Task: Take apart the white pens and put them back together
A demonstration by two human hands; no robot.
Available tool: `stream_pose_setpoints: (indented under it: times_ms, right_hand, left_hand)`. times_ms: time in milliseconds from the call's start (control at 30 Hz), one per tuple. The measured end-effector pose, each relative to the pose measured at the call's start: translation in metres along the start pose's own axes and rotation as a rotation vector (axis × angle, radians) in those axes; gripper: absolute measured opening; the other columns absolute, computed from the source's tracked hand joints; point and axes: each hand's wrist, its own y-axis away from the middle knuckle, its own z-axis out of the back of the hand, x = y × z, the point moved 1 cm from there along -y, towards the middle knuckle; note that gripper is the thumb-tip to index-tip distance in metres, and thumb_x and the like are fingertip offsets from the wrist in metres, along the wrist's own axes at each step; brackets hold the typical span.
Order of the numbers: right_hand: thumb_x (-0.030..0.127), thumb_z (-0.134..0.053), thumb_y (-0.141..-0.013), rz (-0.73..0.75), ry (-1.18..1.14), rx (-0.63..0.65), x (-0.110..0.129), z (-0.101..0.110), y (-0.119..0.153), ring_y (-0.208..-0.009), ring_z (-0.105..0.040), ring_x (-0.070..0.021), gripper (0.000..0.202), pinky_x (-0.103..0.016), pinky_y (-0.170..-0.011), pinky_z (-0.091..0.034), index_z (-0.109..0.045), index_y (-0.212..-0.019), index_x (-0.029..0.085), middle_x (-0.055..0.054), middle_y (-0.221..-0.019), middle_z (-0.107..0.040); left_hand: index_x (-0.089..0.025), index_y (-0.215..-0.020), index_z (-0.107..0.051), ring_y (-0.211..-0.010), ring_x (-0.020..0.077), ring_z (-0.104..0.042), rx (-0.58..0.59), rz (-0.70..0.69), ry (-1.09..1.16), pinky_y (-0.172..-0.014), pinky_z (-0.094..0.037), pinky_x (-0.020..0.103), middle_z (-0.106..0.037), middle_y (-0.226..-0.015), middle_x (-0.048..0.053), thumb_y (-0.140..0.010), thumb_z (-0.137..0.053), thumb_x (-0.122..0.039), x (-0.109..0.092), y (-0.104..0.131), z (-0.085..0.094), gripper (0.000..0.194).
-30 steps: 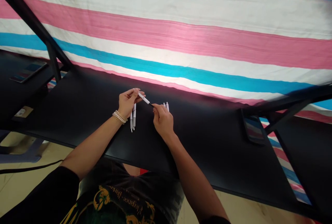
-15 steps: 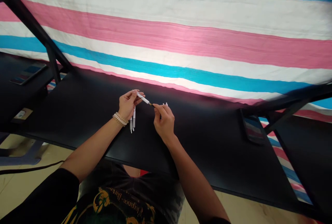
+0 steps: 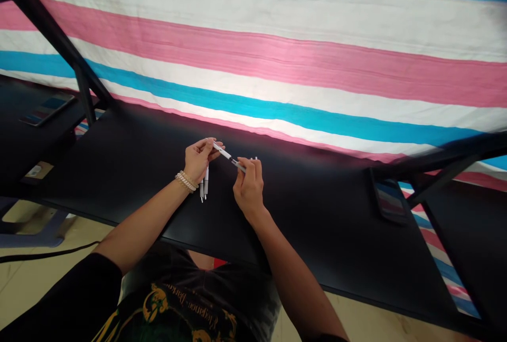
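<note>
Both hands gripped 1 white pen (image 3: pixel 225 154) above the black table (image 3: pixel 317 210): left hand (image 3: pixel 199 158) pinching the barrel, right hand (image 3: pixel 247 186) pinching the tip end, apparently to steady it. 2 pens (image 3: pixel 203 186) lay beneath the left hand

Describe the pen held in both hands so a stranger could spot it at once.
Start at the black table under the striped cloth. Near its middle, the left hand and right hand meet over it. The pen is the white one slanting between their fingertips, raised off the table, unlike the pens lying flat below the left hand.
</note>
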Motion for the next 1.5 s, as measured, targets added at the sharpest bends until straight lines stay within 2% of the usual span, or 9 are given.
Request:
stream_pose_setpoints:
  times_ms: [433, 633, 700, 767, 867, 967, 1133, 1267, 1500]
  right_hand:
    - [0.021, -0.047, -0.1, -0.078, -0.031, 0.03, -0.003, 0.005, -0.004, -0.09, -0.061, -0.0205, 0.017, -0.037, -0.083, -0.052, -0.061, -0.108, 0.022, -0.008, -0.098, -0.061]
    - [0.021, -0.046, -0.101, -0.146, -0.101, 0.098, -0.005, 0.005, -0.003, -0.067, -0.059, -0.0145, 0.016, -0.031, -0.072, -0.051, -0.06, -0.107, 0.021, 0.0, -0.08, -0.061]
    - [0.021, -0.046, -0.101, -0.136, -0.108, 0.086, -0.004, 0.006, -0.005, -0.074, -0.061, -0.0158, 0.015, -0.033, -0.075, -0.052, -0.06, -0.106, 0.021, -0.002, -0.086, -0.062]
    - [0.021, -0.049, -0.099, -0.1, -0.101, 0.064, -0.003, 0.007, -0.006, -0.089, -0.062, -0.0196, 0.015, -0.037, -0.082, -0.053, -0.06, -0.108, 0.02, -0.008, -0.1, -0.062]
    - [0.021, -0.05, -0.097, -0.054, -0.092, 0.059, -0.001, 0.006, -0.006, -0.103, -0.059, -0.0234, 0.018, -0.041, -0.088, -0.052, -0.058, -0.114, 0.02, -0.012, -0.112, -0.057]
    - [0.02, -0.049, -0.098, -0.059, -0.096, 0.051, -0.004, 0.004, -0.003, -0.097, -0.06, -0.0217, 0.017, -0.041, -0.086, -0.054, -0.057, -0.113, 0.02, -0.011, -0.107, -0.058]
    - [0.026, -0.045, -0.101, -0.207, -0.186, 0.099, -0.011, 0.001, 0.002, -0.071, -0.063, -0.0149, 0.021, -0.033, -0.072, -0.057, -0.049, -0.121, 0.022, -0.002, -0.087, -0.06]
    - [0.027, -0.051, -0.098, -0.191, -0.196, 0.1, -0.011, 0.001, 0.001, -0.083, -0.067, -0.0175, 0.028, -0.036, -0.076, -0.058, -0.047, -0.124, 0.022, -0.008, -0.104, -0.061]
    - [0.026, -0.054, -0.096, -0.207, -0.193, 0.121, -0.011, 0.005, -0.003, -0.08, -0.068, -0.0175, 0.032, -0.036, -0.077, -0.058, -0.047, -0.127, 0.022, -0.006, -0.097, -0.067]
  left_hand:
    - [-0.013, -0.1, -0.071, -0.092, 0.0232, -0.075, 0.103, 0.041, 0.037, -0.091, -0.059, 0.041, -0.076, -0.097, 0.012, -0.071, -0.086, -0.041, -0.004, 0.004, -0.004, 0.043]
    - [-0.013, -0.1, -0.071, -0.092, 0.022, -0.074, 0.111, 0.059, 0.058, -0.092, -0.059, 0.039, -0.076, -0.096, 0.011, -0.072, -0.086, -0.038, -0.005, 0.002, -0.003, 0.04]
    - [-0.013, -0.099, -0.071, -0.092, 0.0221, -0.074, 0.121, 0.062, 0.061, -0.092, -0.058, 0.04, -0.076, -0.096, 0.011, -0.072, -0.086, -0.037, -0.005, 0.002, -0.003, 0.039]
    - [-0.013, -0.098, -0.072, -0.091, 0.022, -0.074, 0.116, 0.058, 0.062, -0.092, -0.058, 0.04, -0.076, -0.095, 0.011, -0.072, -0.085, -0.037, -0.005, 0.002, -0.003, 0.038]
    - [-0.013, -0.097, -0.071, -0.091, 0.0217, -0.074, 0.103, 0.066, 0.067, -0.093, -0.058, 0.04, -0.076, -0.095, 0.01, -0.072, -0.086, -0.037, -0.004, 0.003, -0.004, 0.037]
    - [-0.013, -0.096, -0.072, -0.091, 0.0216, -0.074, 0.112, 0.078, 0.081, -0.093, -0.058, 0.041, -0.076, -0.095, 0.011, -0.072, -0.086, -0.036, -0.004, 0.004, -0.004, 0.036]
    - [-0.013, -0.097, -0.072, -0.091, 0.0222, -0.074, 0.109, 0.078, 0.064, -0.092, -0.058, 0.041, -0.076, -0.094, 0.011, -0.072, -0.086, -0.036, -0.004, 0.004, -0.004, 0.037]
    - [-0.013, -0.096, -0.072, -0.089, 0.0219, -0.074, 0.098, 0.044, 0.055, -0.09, -0.059, 0.04, -0.076, -0.094, 0.01, -0.071, -0.086, -0.039, -0.005, 0.002, -0.003, 0.039]
    - [-0.013, -0.095, -0.072, -0.087, 0.0217, -0.075, 0.086, 0.025, 0.049, -0.088, -0.06, 0.039, -0.076, -0.092, 0.01, -0.069, -0.087, -0.041, -0.006, -0.002, 0.0, 0.041]
